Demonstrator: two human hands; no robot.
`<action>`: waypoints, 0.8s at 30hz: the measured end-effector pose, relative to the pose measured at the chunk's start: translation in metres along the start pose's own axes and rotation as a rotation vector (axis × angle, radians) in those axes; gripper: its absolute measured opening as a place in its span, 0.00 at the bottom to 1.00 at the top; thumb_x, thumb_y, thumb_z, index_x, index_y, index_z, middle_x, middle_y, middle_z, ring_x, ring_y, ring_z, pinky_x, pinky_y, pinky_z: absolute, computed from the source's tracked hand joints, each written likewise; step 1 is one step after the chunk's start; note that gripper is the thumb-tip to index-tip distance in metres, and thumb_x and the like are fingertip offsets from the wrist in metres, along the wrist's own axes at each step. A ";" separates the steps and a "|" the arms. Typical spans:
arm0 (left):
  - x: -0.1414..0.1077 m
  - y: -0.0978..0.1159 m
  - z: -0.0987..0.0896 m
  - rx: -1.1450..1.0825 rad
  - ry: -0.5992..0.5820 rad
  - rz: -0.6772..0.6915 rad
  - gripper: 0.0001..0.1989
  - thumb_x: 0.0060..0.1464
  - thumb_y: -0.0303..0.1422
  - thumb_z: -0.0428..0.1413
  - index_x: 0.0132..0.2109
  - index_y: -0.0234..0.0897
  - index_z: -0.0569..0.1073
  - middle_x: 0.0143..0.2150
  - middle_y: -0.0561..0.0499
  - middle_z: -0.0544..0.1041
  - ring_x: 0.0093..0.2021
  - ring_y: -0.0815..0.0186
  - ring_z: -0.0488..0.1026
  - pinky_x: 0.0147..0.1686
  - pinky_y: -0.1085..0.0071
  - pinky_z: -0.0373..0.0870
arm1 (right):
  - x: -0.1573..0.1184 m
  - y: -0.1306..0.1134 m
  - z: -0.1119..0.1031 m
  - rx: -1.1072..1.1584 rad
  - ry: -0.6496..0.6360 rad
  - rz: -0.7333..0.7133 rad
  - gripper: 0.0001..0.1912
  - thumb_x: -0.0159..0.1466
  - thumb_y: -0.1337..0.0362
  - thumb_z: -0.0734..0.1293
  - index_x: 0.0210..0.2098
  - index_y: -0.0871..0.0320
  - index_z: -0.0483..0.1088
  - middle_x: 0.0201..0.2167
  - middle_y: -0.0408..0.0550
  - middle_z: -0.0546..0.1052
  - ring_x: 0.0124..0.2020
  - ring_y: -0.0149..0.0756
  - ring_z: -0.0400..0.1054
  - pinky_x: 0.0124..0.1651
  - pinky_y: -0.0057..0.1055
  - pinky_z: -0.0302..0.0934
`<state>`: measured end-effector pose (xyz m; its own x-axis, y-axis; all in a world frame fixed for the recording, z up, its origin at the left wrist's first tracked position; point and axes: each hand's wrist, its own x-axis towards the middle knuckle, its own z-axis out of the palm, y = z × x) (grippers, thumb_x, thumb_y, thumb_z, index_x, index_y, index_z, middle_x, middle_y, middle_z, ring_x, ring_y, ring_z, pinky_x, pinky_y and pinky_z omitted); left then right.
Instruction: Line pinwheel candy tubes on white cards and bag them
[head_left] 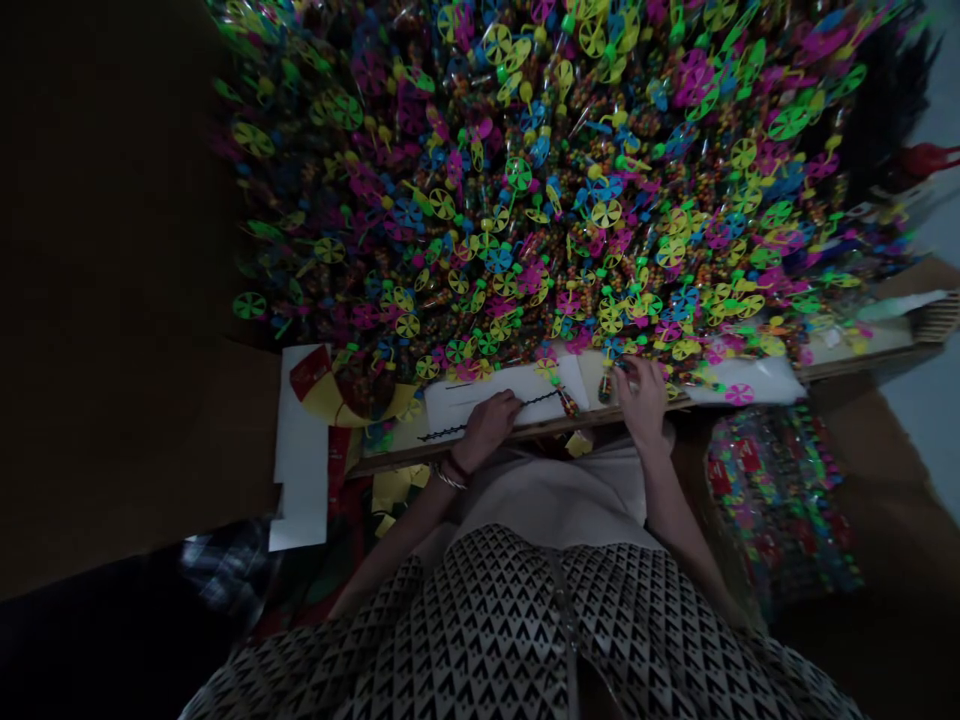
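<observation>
My left hand point(491, 425) lies over a thin dark wavy strip point(444, 433) on the white sheet, its fingers closed on it. The strip comes out on both sides of the hand. By its right end rests a small candy-filled toy tube point(568, 402) with a yellow pinwheel top. My right hand point(643, 395) is bent at the table's edge, thumb and fingers pinched at the upper part of another candy-filled toy tube point(604, 386), which hangs to the left of the fingertips. The fingertips are small and dim here.
A large heap of candy-filled pinwheel toys point(525, 200) covers the table behind my hands. The white sheet point(450, 400) lies along the front edge. Bagged toys point(780, 500) sit lower right. A cardboard wall point(112, 300) stands at left, beside a white card point(300, 500) and a red-yellow piece point(330, 395).
</observation>
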<state>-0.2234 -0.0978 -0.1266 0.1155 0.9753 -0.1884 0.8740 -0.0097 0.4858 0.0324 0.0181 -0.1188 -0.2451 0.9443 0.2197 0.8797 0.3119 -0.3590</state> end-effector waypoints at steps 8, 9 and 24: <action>0.002 0.002 -0.004 0.006 -0.029 -0.007 0.14 0.65 0.31 0.44 0.44 0.37 0.75 0.43 0.49 0.74 0.44 0.66 0.71 0.42 0.73 0.68 | -0.038 -0.034 0.004 -0.085 -0.022 0.201 0.19 0.64 0.61 0.58 0.52 0.63 0.63 0.42 0.59 0.74 0.43 0.45 0.69 0.43 0.37 0.62; 0.002 0.002 -0.004 0.008 -0.032 -0.007 0.14 0.65 0.31 0.44 0.43 0.37 0.75 0.42 0.49 0.74 0.44 0.66 0.72 0.42 0.73 0.68 | -0.041 -0.039 -0.001 -0.035 0.015 0.189 0.20 0.65 0.61 0.58 0.54 0.63 0.62 0.44 0.59 0.74 0.45 0.45 0.69 0.44 0.37 0.63; 0.001 0.001 -0.004 -0.011 -0.026 0.009 0.13 0.65 0.32 0.45 0.45 0.38 0.74 0.42 0.48 0.74 0.44 0.67 0.71 0.43 0.74 0.68 | -0.073 -0.082 0.013 -0.036 -0.298 -0.242 0.24 0.68 0.64 0.57 0.63 0.58 0.59 0.44 0.57 0.74 0.46 0.44 0.69 0.46 0.37 0.66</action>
<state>-0.2241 -0.0960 -0.1223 0.1363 0.9690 -0.2060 0.8677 -0.0164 0.4968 -0.0270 -0.0751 -0.1173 -0.5506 0.8345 0.0193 0.7942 0.5308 -0.2958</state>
